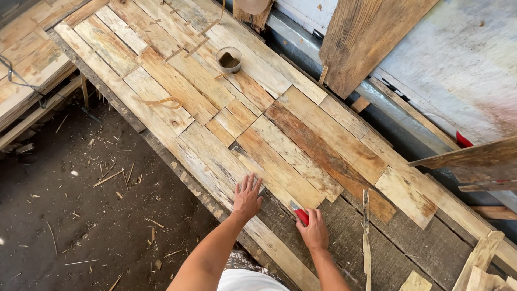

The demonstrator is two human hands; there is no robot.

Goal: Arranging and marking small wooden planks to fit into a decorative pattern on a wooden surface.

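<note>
Two bare hands at work on a long bench [355,237] covered with a patchwork of reclaimed wooden planks [280,151], seen from above. Left hand [246,198] laid flat, fingers spread, palm pressing on a pale plank [215,161] near the bench's front edge, holding nothing. Right hand [314,233] closed around the red handle of a small cutter [299,213], fingers wrapped tight, blade tip pointing up and left toward the end of the nearest short plank, just beside the joint where bare grey bench top begins. Cutter lying between the two hands, protruding from the top of the right fist, close to the left hand's thumb side but not touching it. Farther up the bench, well apart from both hands: a small round container [229,58] with dark contents, standing upright on the planks, plus thin wood strips [183,51] and a curled shaving [159,101]. Narrow wooden sliver [366,237] lying on the grey surface just right of the right hand. Rough boards [366,43] leaning against the wall behind. Dirt floor [81,215] at left strewn with splinters and offcuts.
</note>
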